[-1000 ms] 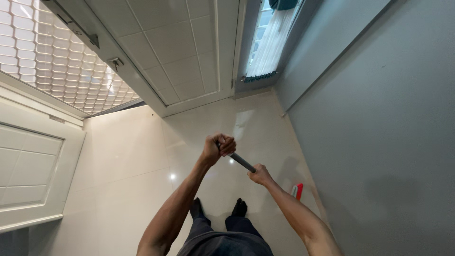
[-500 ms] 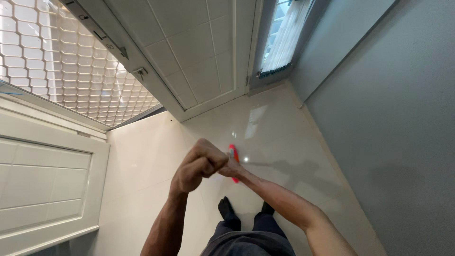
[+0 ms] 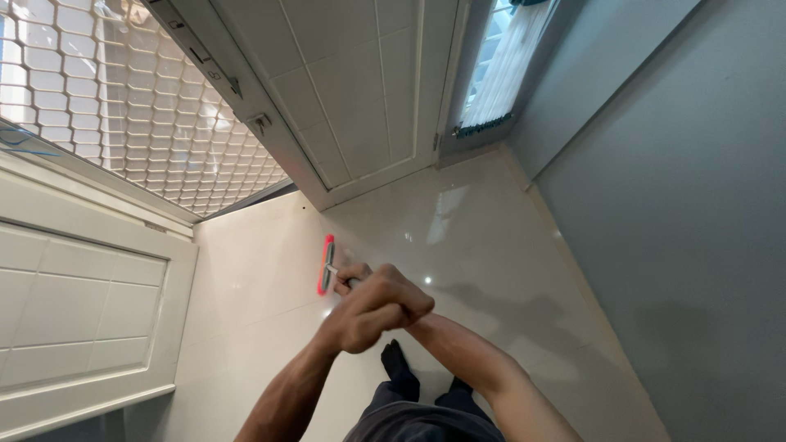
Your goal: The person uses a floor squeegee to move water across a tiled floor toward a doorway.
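Note:
A long-handled floor tool with a flat red head (image 3: 327, 263) rests on the glossy cream floor tiles (image 3: 491, 262), left of and in front of me. Only a short grey bit of its handle (image 3: 353, 282) shows. My left hand (image 3: 375, 313) is a closed fist around the handle, nearest the camera. My right hand (image 3: 352, 273) grips the handle lower down, mostly hidden behind the left fist, with its forearm crossing in from the lower right. My feet in dark socks (image 3: 396, 361) stand just behind the hands.
A white panelled door (image 3: 360, 90) stands open ahead, with a metal lattice grille (image 3: 123, 106) to its left. Another white panelled door (image 3: 74, 303) is at the left. A grey wall (image 3: 671, 205) runs along the right. A curtained window (image 3: 499, 74) is at the far end.
The red head has swept across the floor from my right side to the left front. Both hands moved left with the handle and came close together, the left fist now covering the right hand.

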